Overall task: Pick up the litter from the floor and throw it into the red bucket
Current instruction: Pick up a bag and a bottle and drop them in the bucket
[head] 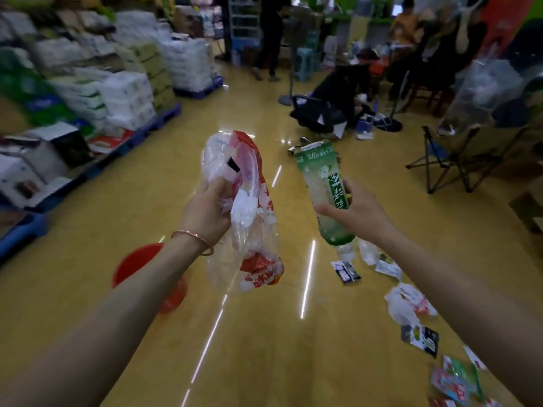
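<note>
Your two forearms reach out over the glossy yellow floor [264, 333], and one round red plastic bucket [132, 262] stands on that floor under your left forearm, which covers part of it. A thin copper-coloured bangle [194, 239] sits on your left wrist, above the bucket's far rim.

Your left hand [205, 212], raised just beyond the bucket and to its right, has its fingers curled round one crumpled bag of clear and red plastic film [249, 207], which hangs down past the wrist. Your right hand [352, 212] is well apart from the left, further right of the bucket. Its thumb and fingers grip one clear plastic bottle with a green label [323, 183], held with its neck downward and tilted. That makes two pieces in hand, one each.

The loose scattered wrappers [408, 304] lie on the floor in a trail well to the right of the bucket. Five are separate enough to count, among them a small dark sachet [345, 270] and a dark packet with green print [420, 339]. The coloured cluster in the near right corner is too blurred to count.

Far beyond the bucket to the left, stacked white packs on blue pallets [126, 95] line the aisle. Far to its right stands one folding camp chair [449, 160].
</note>
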`<state>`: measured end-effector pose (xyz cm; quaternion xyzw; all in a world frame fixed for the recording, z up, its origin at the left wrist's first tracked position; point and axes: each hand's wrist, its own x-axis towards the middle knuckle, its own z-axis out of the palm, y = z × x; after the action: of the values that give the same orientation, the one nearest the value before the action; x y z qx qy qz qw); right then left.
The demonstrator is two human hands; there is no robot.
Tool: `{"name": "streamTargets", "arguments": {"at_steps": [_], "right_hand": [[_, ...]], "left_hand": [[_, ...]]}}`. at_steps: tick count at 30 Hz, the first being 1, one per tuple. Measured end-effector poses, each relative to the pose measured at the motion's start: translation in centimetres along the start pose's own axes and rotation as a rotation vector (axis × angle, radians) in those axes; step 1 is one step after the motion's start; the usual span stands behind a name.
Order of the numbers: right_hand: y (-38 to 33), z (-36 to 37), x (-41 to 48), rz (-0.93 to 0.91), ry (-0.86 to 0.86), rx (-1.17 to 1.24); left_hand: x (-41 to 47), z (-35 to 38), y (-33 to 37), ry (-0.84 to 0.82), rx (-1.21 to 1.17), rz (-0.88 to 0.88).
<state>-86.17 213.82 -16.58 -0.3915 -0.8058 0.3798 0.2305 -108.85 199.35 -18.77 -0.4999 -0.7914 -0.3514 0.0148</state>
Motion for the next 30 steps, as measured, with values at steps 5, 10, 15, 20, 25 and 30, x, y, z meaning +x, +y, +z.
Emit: {"name": "streamTargets", "arguments": {"at_steps": [5, 10, 15, 20, 25, 30], "right_hand": [[-7.1, 8.5, 1.0, -0.085, -0.095, 0.005], [-12.4, 16.8, 2.6, -0.160, -0.180, 0.025], [-15.9, 23.5, 4.7, -0.201, -0.274, 0.021], [-18.3, 29.3, 8.1, -0.199, -0.360, 0.040], [-20.5, 33.8, 14.1, -0.224, -0.396, 0.067], [-22.9, 37.6, 21.6, -0.211, -0.431, 0.099]], "left_hand": [[-2.8, -8.0, -7.7, 0.062, 0.021, -0.096], [-5.1, -14.4, -14.8, 0.113, 0.069, -0.192], [-6.2, -18.2, -20.2, 0.166, 0.118, -0.282], [-5.5, -19.4, -25.8, 0.178, 0.187, -0.370], [-0.9, -20.0, -30.9, 0.197, 0.211, -0.397], [5.4, -20.7, -34.8, 0.190, 0.195, -0.394]]}}
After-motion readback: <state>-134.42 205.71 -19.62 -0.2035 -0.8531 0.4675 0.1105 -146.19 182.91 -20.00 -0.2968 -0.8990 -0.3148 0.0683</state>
